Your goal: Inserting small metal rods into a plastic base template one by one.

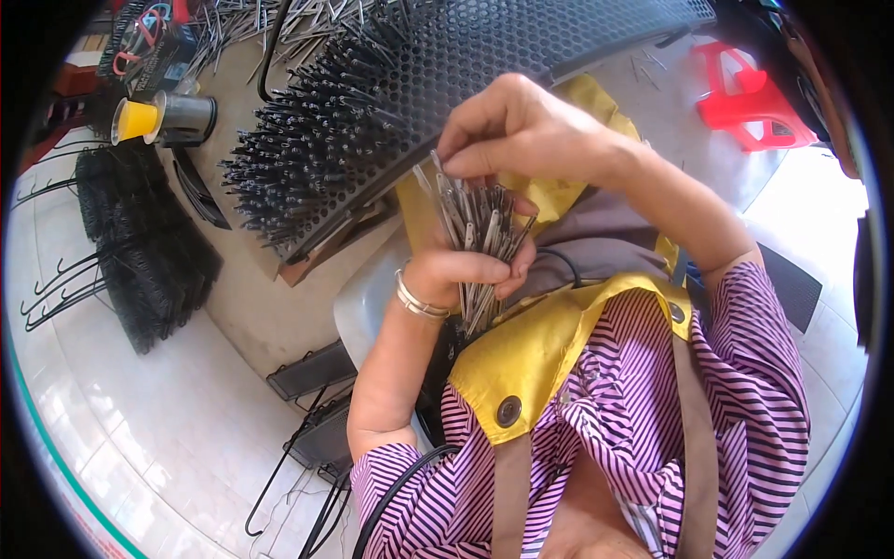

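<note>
My left hand (466, 270), with a pale bangle (419, 300) at its wrist, is wrapped round a bundle of thin metal rods (480, 224). The rods stand up out of the fist, and some have flattened tips that look holed. Above the bundle, my right hand (507, 130) pinches the top of one metal rod with thumb and fingertips. Just beyond both hands lies a black perforated panel (494, 61). Many dark rods (317, 140) stand packed in the holes of its left part.
Loose metal rods (242, 37) are heaped at the far left. Near them a yellow cup (137, 120) lies in a dark metal cup (191, 119). Black bristly pieces on hooked wires (144, 242) lie at left. A red plastic stool (754, 102) stands at far right. A yellow and brown apron (521, 373) covers my lap.
</note>
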{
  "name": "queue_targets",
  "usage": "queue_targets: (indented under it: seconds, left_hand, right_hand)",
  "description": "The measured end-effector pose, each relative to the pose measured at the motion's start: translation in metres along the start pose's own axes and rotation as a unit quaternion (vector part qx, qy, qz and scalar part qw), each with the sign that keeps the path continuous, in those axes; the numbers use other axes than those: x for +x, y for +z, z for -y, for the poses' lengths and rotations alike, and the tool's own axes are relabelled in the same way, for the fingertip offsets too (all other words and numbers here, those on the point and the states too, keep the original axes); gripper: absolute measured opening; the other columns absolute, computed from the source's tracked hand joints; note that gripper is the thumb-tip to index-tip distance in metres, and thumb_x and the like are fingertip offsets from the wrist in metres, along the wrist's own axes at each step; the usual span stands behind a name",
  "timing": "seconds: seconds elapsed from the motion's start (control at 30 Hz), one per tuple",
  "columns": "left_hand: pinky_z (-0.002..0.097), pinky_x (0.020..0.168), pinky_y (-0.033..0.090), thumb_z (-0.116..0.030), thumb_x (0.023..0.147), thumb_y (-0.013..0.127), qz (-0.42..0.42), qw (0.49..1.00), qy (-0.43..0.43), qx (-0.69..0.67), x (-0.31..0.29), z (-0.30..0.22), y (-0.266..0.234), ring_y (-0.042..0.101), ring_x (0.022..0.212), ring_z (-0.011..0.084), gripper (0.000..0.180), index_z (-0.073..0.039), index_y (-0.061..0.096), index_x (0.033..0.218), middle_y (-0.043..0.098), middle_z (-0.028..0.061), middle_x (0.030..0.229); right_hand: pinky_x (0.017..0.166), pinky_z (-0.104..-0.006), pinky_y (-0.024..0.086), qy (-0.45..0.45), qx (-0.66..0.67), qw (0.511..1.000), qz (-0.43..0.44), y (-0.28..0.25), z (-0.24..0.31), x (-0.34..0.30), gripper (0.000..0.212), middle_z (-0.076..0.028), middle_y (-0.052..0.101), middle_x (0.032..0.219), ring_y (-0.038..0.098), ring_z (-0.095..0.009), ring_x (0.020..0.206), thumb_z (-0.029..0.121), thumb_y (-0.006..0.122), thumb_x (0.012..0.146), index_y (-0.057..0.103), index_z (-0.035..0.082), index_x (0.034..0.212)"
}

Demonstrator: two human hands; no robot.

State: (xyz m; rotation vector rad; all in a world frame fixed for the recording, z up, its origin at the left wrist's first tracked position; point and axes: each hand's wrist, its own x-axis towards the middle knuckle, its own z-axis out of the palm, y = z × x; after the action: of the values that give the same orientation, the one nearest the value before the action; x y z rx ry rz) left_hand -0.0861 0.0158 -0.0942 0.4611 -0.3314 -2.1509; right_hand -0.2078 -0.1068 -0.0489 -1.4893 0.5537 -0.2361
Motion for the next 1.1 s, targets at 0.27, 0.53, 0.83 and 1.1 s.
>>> queue_targets:
  seconds: [0.27,0.53,0.83,1.1]
  left_hand:
    - [0.0257,0.045,0.037,-0.001,0.057,0.059,-0.031,0.999,-0.018,0.018,0.002,0.000,0.001,0.046,0.048,0.0175,0.051,0.001,0.045,0.105,0.050,0.0133,0.064]
    - [0.0254,0.046,0.038,0.000,0.057,0.057,-0.061,0.997,-0.002,0.042,0.002,-0.003,0.001,0.047,0.049,0.0172,0.049,0.003,0.046,0.105,0.052,0.0143,0.067]
    - [0.0281,0.046,0.037,0.002,0.057,0.057,-0.100,0.992,-0.005,0.081,0.002,-0.006,0.001,0.046,0.048,0.0192,0.056,0.000,0.042,0.111,0.050,0.0149,0.067]
    - [0.0281,0.046,0.037,0.000,0.058,0.061,-0.095,0.994,-0.005,0.059,0.003,-0.003,-0.001,0.046,0.048,0.0189,0.055,0.001,0.042,0.109,0.050,0.0151,0.068]
  right_hand:
    - [0.058,-0.0205,0.044,0.021,-0.021,0.999,-0.044,0.005,-0.003,-0.011,0.013,-0.004,0.060,0.070,0.053,-0.006,0.065,0.006,0.059,0.076,0.059,-0.004,0.084]
    - [0.060,-0.0214,0.045,0.015,-0.015,0.996,-0.085,0.001,-0.009,-0.009,0.010,-0.007,0.062,0.072,0.057,-0.009,0.066,0.002,0.057,0.075,0.058,-0.004,0.084]
    - [0.062,-0.0282,0.052,-0.065,0.199,0.942,-0.262,-0.030,-0.002,0.003,0.011,-0.014,0.060,0.080,0.061,-0.019,0.069,0.007,0.053,0.082,0.054,-0.003,0.087]
    - [0.056,-0.0279,0.053,-0.203,0.252,0.892,-0.315,-0.038,-0.002,0.044,0.007,-0.009,0.060,0.072,0.060,-0.015,0.061,0.004,0.057,0.081,0.057,-0.003,0.081]
